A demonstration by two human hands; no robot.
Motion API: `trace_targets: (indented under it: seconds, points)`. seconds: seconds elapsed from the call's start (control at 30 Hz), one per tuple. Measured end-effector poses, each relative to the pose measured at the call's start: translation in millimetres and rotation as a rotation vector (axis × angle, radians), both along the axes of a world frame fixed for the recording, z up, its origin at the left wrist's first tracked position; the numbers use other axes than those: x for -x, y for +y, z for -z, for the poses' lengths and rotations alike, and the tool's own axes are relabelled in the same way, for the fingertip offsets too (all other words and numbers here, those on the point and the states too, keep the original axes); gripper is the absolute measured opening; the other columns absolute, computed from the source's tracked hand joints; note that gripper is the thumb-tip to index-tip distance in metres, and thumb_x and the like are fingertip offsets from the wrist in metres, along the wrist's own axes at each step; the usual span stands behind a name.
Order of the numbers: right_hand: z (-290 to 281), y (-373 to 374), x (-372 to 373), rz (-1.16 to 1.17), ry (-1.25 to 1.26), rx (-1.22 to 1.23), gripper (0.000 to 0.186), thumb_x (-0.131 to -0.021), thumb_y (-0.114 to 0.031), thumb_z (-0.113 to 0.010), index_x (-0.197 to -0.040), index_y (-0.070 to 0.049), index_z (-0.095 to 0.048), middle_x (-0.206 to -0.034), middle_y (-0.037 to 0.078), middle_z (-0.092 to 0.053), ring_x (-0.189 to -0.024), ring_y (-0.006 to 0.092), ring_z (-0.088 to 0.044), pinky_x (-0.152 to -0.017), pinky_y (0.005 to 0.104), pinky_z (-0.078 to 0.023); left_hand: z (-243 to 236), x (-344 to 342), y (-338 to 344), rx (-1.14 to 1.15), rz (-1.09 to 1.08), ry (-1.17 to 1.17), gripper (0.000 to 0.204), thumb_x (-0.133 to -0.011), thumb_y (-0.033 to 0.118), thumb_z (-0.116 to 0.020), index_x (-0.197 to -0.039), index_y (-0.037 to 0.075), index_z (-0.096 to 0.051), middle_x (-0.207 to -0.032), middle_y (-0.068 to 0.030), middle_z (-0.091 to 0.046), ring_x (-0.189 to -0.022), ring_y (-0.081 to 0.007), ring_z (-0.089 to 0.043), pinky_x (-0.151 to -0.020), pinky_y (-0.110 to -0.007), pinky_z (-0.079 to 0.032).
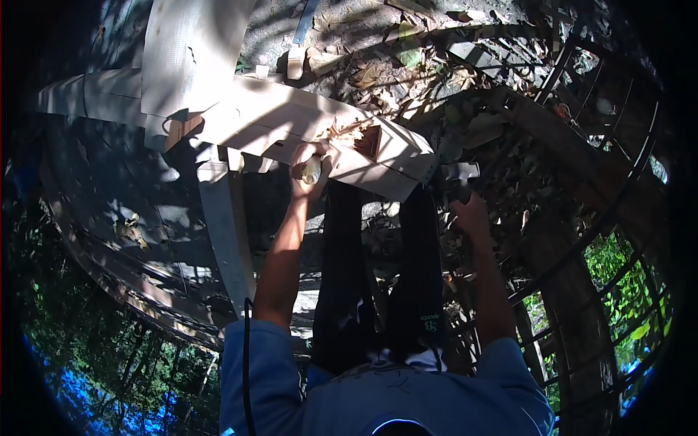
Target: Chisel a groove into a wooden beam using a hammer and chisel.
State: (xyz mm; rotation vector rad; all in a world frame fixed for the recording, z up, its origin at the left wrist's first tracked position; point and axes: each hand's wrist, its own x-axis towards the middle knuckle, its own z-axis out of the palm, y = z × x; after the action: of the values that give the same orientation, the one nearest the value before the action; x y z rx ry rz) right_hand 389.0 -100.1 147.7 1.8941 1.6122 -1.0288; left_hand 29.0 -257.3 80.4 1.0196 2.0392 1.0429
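Left hand grips a yellowish tool handle at a notched wooden beam; right hand grips a hammer.

1. I see bright sun on the wide board, making it nearly white.
2. Dark stripes of shadow lie across the wooden beam.
3. Sunny spots dot the leafy ground.
4. The trousers look almost black.
5. Blue glows around the trees, low left.
6. My round view has black corners, and the metal bars look curved near its edge.
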Motion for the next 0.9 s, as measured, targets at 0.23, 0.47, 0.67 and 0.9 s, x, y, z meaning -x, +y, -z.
trace_targets:
  seconds: [0.23,0.47,0.67,0.9]
  points:
    - [56,21,-32,0.251,0.269,0.369,0.04,-0.078,-0.017,-0.07,-0.105,0.009,-0.056,-0.07,0.013,-0.064,-0.053,0.0212,-0.065,-0.051,0.0367,-0.053,11,-26,-8,-0.002,-0.362,-0.26,0.005,-0.085,-0.003,-0.064,-0.089,0.0,-0.064,-0.089,-0.0045,-0.065,-0.083,-0.0102,-0.06,-0.076,-0.025,-0.048]
    - [59,40,-58,-0.051,0.337,0.239,0.044,-0.076,-0.022,-0.071,-0.104,0.01,-0.058,-0.079,0.019,-0.067,-0.059,0.0264,-0.069,-0.056,0.0385,-0.054,10,-27,-8,-0.054,-0.389,-0.318,0.01,-0.087,-0.005,-0.062,-0.094,0.002,-0.063,-0.088,-0.0015,-0.064,-0.08,-0.0056,-0.054,-0.072,-0.023,-0.044]
    - [137,92,-53,-0.117,0.336,0.252,0.05,-0.07,-0.027,-0.071,-0.104,0.008,-0.062,-0.086,0.023,-0.07,-0.075,0.0293,-0.073,-0.067,0.0398,-0.056,11,-24,-3,-0.101,-0.293,-0.248,0.012,-0.088,-0.008,-0.058,-0.094,0.001,-0.063,-0.094,-0.0048,-0.068,-0.088,-0.0107,-0.06,-0.082,-0.027,-0.048]
    - [222,180,28,-0.751,0.238,-0.041,0.043,-0.074,-0.024,-0.065,-0.103,0.007,-0.065,-0.092,0.028,-0.07,-0.089,0.0385,-0.071,-0.079,0.047,-0.057,15,-26,-2,-0.185,-0.275,-0.261,0.01,-0.089,-0.007,-0.06,-0.096,-0.002,-0.064,-0.091,-0.0057,-0.068,-0.086,-0.0116,-0.063,-0.082,-0.027,-0.051]
